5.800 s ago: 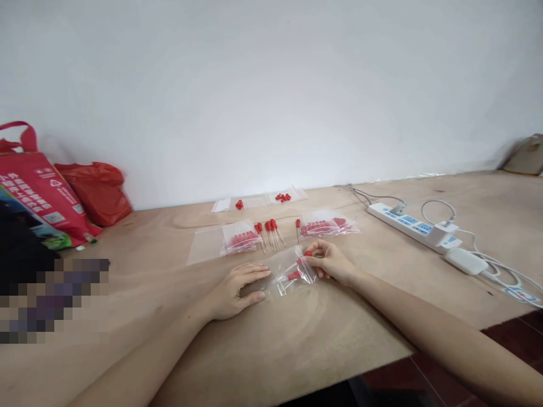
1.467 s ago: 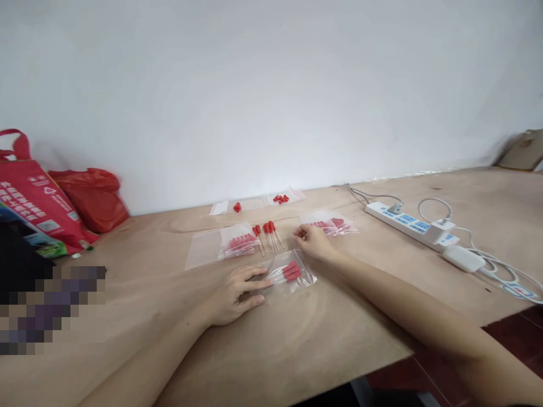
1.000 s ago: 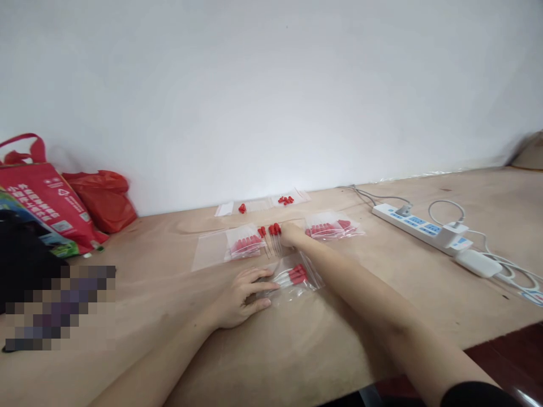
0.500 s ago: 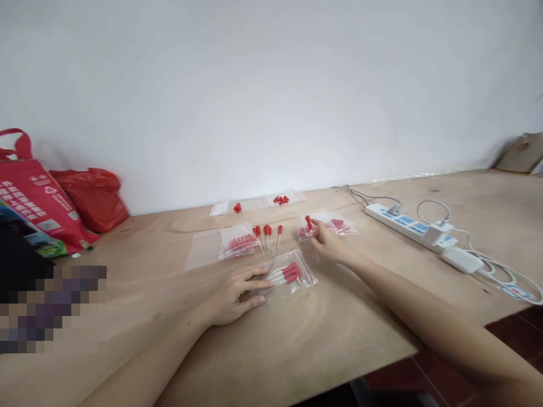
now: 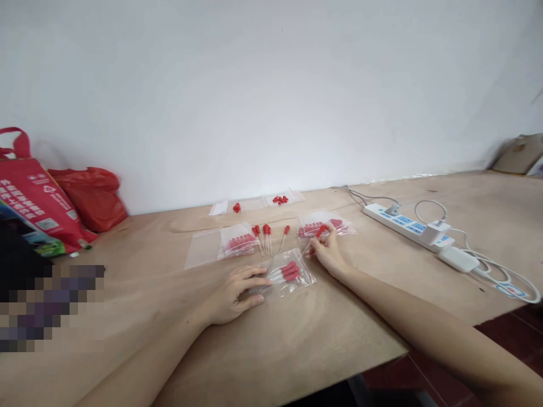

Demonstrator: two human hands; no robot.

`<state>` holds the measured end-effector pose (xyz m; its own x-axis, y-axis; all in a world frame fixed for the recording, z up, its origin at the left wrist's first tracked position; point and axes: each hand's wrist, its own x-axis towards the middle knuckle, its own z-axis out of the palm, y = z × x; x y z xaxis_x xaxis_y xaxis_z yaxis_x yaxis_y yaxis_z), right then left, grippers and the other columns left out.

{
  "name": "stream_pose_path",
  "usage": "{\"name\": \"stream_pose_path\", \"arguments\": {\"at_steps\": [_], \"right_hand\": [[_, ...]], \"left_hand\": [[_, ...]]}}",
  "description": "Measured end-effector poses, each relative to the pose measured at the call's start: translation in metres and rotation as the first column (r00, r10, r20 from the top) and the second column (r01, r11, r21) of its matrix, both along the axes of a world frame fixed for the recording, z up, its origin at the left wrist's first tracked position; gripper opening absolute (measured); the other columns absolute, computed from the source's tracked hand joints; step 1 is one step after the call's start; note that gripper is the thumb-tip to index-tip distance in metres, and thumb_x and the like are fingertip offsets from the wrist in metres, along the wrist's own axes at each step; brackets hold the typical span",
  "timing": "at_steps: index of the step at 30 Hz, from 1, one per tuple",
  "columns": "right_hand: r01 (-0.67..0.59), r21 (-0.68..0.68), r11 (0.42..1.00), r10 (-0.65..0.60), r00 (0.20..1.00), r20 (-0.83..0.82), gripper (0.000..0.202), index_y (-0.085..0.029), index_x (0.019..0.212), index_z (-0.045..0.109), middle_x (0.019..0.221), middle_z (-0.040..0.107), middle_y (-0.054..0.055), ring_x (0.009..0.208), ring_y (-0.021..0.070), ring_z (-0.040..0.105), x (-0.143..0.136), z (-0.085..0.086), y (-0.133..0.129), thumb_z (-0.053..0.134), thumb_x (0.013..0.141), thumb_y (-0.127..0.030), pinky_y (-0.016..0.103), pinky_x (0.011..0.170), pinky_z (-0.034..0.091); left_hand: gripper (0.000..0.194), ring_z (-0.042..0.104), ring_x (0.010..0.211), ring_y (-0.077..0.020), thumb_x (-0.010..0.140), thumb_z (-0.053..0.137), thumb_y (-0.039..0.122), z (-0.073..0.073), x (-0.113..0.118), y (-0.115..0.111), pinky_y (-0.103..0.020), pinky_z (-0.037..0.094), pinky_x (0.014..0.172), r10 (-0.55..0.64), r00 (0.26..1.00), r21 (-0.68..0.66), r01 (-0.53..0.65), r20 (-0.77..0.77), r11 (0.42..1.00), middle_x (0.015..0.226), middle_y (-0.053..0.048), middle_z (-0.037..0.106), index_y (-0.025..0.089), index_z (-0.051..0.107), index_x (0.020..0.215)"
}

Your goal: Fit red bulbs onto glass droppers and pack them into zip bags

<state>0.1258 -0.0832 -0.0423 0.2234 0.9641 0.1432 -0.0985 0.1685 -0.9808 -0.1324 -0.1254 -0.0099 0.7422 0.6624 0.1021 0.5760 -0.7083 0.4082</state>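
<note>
A dropper with a red bulb [image 5: 321, 230] is pinched in my right hand [image 5: 328, 252]; it leans, its thin clear tube pointing down and left towards the clear zip bag [image 5: 306, 277]. That bag lies flat and has several red-bulbed droppers [image 5: 291, 271] inside. My left hand [image 5: 235, 291] rests with spread fingers at the bag's left end, fingertips touching it. Behind the bag are several loose droppers [image 5: 266, 230] in a cluster, and a single one [image 5: 287, 230] lies just right of them.
Filled zip bags lie left [image 5: 240, 243] and right [image 5: 311, 217]. Small red bulbs [image 5: 280, 199] rest on bags by the wall. A power strip [image 5: 407, 226] with cables occupies the right; a pink bag [image 5: 38, 209] and a red plastic bag [image 5: 91, 195] stand left.
My right hand has come nearer and slightly right, and the dropper in it has gone from nearly upright to slanted. The single loose dropper now leans further right. My left hand stays put.
</note>
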Motion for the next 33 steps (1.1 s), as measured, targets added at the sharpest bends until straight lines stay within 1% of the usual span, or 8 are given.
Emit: {"name": "stream_pose_path", "arguments": {"at_steps": [4,8,13,18,22,24,29,33], "right_hand": [[-0.004,0.014,1.0,0.005,0.997,-0.076,0.037,-0.025,0.095,0.02,0.059,0.046,-0.01,0.046,0.0126,0.057,-0.001,0.001,-0.001,0.05,0.072,-0.024,0.028,0.048,0.051],[0.024,0.032,0.999,-0.019,0.988,-0.154,0.035,-0.026,0.09,0.022,0.057,0.048,-0.01,0.046,0.0136,0.057,-0.003,0.006,-0.004,0.053,0.072,-0.026,0.029,0.049,0.051],[-0.025,-0.065,0.998,0.013,0.982,-0.19,0.032,-0.025,0.084,0.028,0.056,0.051,-0.009,0.047,0.0124,0.057,-0.008,0.009,-0.008,0.056,0.07,-0.022,0.028,0.049,0.051],[-0.142,-0.119,0.983,0.139,0.99,-0.038,0.028,-0.02,0.073,0.04,0.059,0.052,-0.007,0.045,0.0067,0.052,-0.007,0.008,-0.01,0.065,0.06,-0.021,0.02,0.044,0.045],[-0.286,-0.136,0.948,0.302,0.947,0.111,0.032,-0.016,0.067,0.046,0.053,0.05,-0.007,0.039,0.004,0.045,-0.002,0.008,-0.01,0.072,0.052,-0.026,0.017,0.037,0.037],[-0.321,-0.163,0.933,0.344,0.928,0.146,0.035,-0.016,0.068,0.047,0.05,0.05,-0.007,0.037,0.0045,0.044,-0.001,0.009,-0.01,0.074,0.05,-0.03,0.017,0.034,0.033],[-0.372,-0.175,0.912,0.398,0.906,0.145,0.038,-0.016,0.076,0.05,0.057,0.057,-0.005,0.034,0.0037,0.042,-0.002,0.01,-0.01,0.074,0.051,-0.033,0.017,0.032,0.032],[-0.402,-0.166,0.901,0.43,0.88,0.203,0.033,-0.016,0.076,0.052,0.047,0.05,-0.007,0.034,0.004,0.039,0.002,0.007,-0.009,0.071,0.056,-0.034,0.016,0.033,0.03]], "left_hand": [[0.032,0.037,0.119,-0.0242,0.084,0.047,0.035,0.0,0.0,0.0,-0.044,0.03,0.099,0.006,1.0,-0.008,-0.005,0.003,1.0,0.129,-0.001,0.044,0.033,0.052,0.115],[0.032,0.036,0.12,-0.0242,0.084,0.047,0.034,-0.001,0.0,0.001,-0.044,0.029,0.099,0.006,1.0,-0.011,-0.006,-0.004,1.0,0.129,-0.001,0.043,0.033,0.051,0.116],[0.033,0.036,0.12,-0.0239,0.084,0.046,0.035,-0.001,0.0,0.0,-0.044,0.029,0.099,0.009,1.0,0.005,-0.009,-0.017,1.0,0.13,-0.001,0.043,0.032,0.05,0.117],[0.044,0.038,0.118,-0.0237,0.084,0.047,0.037,-0.001,0.0,0.0,-0.043,0.031,0.099,0.02,1.0,0.032,-0.021,0.016,0.999,0.128,-0.004,0.045,0.026,0.039,0.125],[0.044,0.04,0.117,-0.024,0.084,0.047,0.038,-0.001,0.0,0.0,-0.043,0.033,0.098,0.021,1.0,0.041,-0.022,0.022,0.999,0.127,-0.005,0.046,0.025,0.039,0.125],[0.044,0.04,0.117,-0.0242,0.083,0.047,0.038,-0.001,0.0,0.0,-0.043,0.033,0.098,0.026,0.999,0.046,-0.027,0.024,0.999,0.126,-0.005,0.047,0.025,0.039,0.125],[0.044,0.04,0.116,-0.0242,0.084,0.047,0.038,0.0,0.001,-0.001,-0.042,0.034,0.097,0.022,1.0,0.064,-0.023,0.016,0.998,0.126,-0.006,0.047,0.025,0.039,0.125],[0.043,0.041,0.116,-0.0239,0.084,0.046,0.038,0.0,0.001,-0.001,-0.042,0.034,0.097,0.011,1.0,0.079,-0.012,0.017,0.997,0.125,-0.006,0.047,0.025,0.038,0.125]]}}
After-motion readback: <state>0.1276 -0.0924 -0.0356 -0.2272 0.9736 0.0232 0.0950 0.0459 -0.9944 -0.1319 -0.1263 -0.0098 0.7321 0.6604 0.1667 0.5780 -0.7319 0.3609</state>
